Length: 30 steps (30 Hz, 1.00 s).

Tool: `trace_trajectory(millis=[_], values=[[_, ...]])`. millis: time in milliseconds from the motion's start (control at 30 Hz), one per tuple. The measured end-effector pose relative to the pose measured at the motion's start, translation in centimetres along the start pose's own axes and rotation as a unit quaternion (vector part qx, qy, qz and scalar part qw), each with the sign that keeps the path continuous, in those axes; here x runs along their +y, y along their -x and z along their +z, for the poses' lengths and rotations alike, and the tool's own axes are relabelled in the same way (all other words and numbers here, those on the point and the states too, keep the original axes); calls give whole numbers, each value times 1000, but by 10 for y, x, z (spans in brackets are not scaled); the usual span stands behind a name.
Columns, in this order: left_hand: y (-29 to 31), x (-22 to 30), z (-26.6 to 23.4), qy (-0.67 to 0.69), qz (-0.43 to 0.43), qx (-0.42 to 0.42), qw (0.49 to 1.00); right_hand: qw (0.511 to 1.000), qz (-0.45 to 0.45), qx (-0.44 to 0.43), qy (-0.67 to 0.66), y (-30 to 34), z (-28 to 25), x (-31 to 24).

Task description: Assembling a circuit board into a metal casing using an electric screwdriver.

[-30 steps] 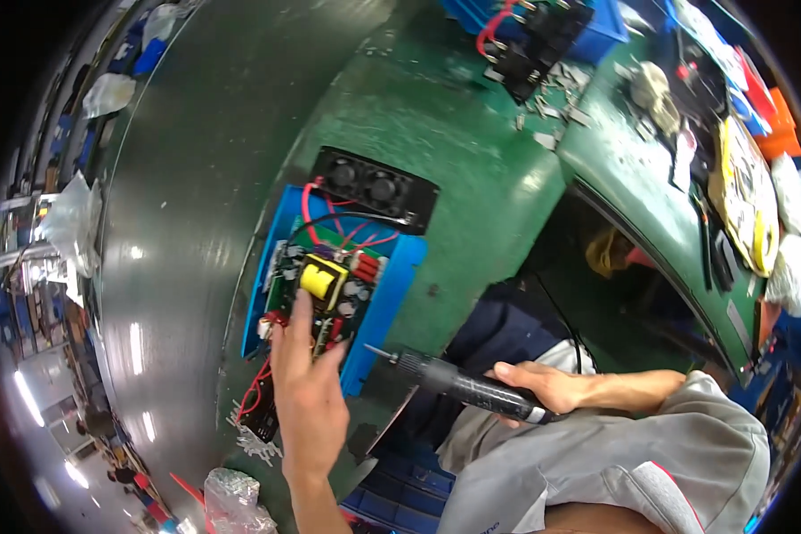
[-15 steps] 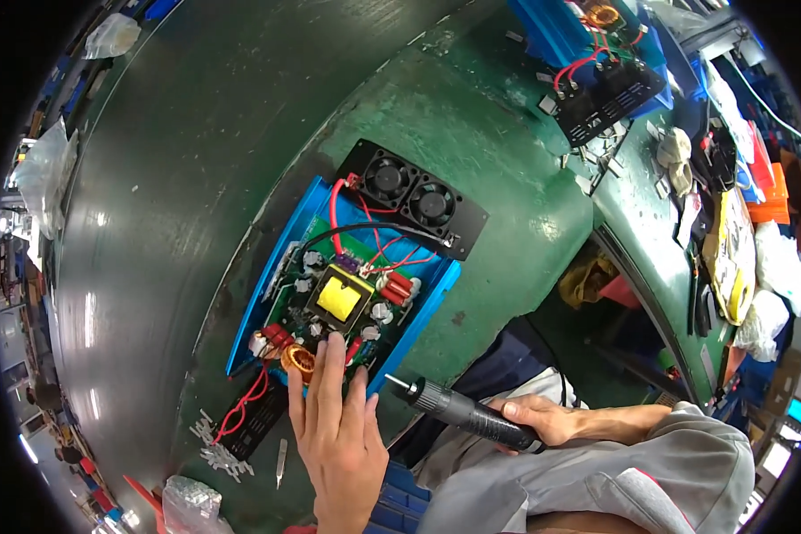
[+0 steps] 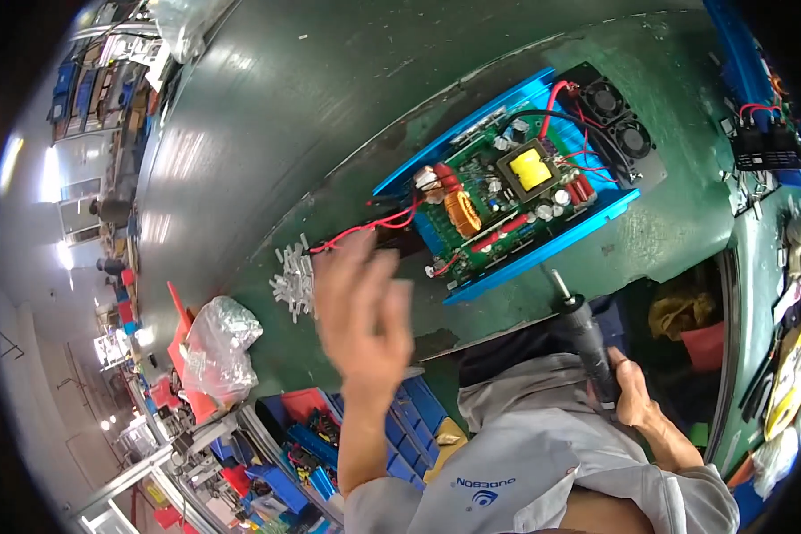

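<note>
An open blue metal housing (image 3: 583, 233) holds a green circuit board with a yellow transformer (image 3: 530, 169) and a copper-wound ring coil (image 3: 462, 214). At its far right end, a black panel with two fans (image 3: 634, 138) hangs on red and black wires. My left hand (image 3: 362, 311) is blurred above the bench, fingers apart and nothing visible in them. It is beside a pile of small grey-white pieces (image 3: 292, 283) and partly covers a dark end panel with red wires (image 3: 369, 233). My right hand (image 3: 630, 392) grips a black electric screwdriver (image 3: 587, 343), its bit pointing up toward the housing.
A clear plastic bag (image 3: 222, 347) lies on the bench at left, against a red-orange piece (image 3: 187, 356). Blue bins (image 3: 414, 418) stand below the near edge. Another blue unit with a black panel (image 3: 765, 147) sits at far right, near plastic bags and tools.
The view has swung leftward, so the housing appears farther right. My left hand has left the circuit board and come over the bench near the grey-white pieces. The screwdriver stays in my right hand.
</note>
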State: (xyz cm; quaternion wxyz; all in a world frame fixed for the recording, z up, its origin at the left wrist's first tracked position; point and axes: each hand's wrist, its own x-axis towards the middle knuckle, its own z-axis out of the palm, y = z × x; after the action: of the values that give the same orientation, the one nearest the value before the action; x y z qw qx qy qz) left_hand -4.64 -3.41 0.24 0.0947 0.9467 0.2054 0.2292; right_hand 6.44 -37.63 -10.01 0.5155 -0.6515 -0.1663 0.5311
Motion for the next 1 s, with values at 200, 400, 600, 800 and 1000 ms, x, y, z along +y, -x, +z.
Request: trace_trajectory(millis=[200, 400, 600, 800, 1000], values=[[89, -120, -53, -97, -308, 114, 940, 1000, -14, 26, 9, -1, 0, 6], [137, -148, -41, -168, -321, 58, 930, 999, -34, 21, 16, -4, 3, 12], [100, -148, -35, -123, -356, 40, 925, 998, -56, 15, 0, 8, -13, 18], [6, -63, -27, 100, -209, -3, 973, 997, -60, -27, -49, -2, -11, 9], [-44, 31, 35, 184, -120, -89, 971, 998, -37, -28, -31, 10, -16, -12]])
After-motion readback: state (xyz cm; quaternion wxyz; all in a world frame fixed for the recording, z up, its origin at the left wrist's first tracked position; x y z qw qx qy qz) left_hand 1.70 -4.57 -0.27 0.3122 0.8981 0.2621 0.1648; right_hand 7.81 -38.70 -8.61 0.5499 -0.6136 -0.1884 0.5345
